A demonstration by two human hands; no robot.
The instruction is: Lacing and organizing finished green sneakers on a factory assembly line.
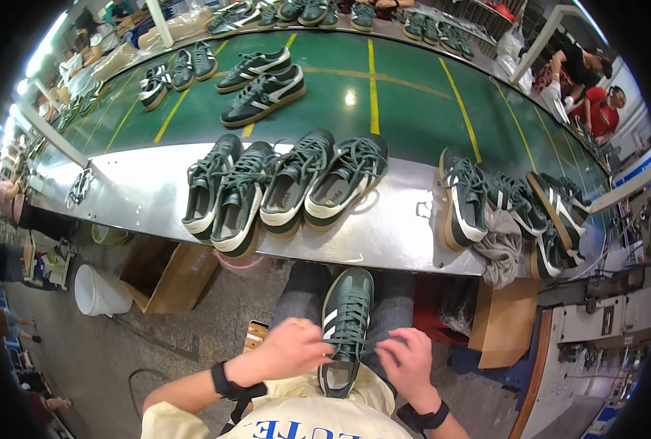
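A dark green lace-up sneaker (351,307) with white stripes rests on my lap, its toe pointing away from me and its heel against my apron. My left hand (296,350) is at the left of its upper laces, fingertips pinched on a thin green shoelace (346,342). On the other side my right hand (407,360) has its fingers curled toward the thumb, seemingly on the lace's other end, which is hard to make out. Above them, two pairs of matching sneakers (292,186) stand side by side on the metal ledge (399,219).
Behind the ledge runs a green conveyor belt (413,110) carrying more sneakers (263,95). At the right, several sneakers (463,197) lie around a grey cloth (499,249). Below are cardboard boxes (186,278), a white bucket (100,291) and a phone (256,335). Co-workers (596,110) are farther off.
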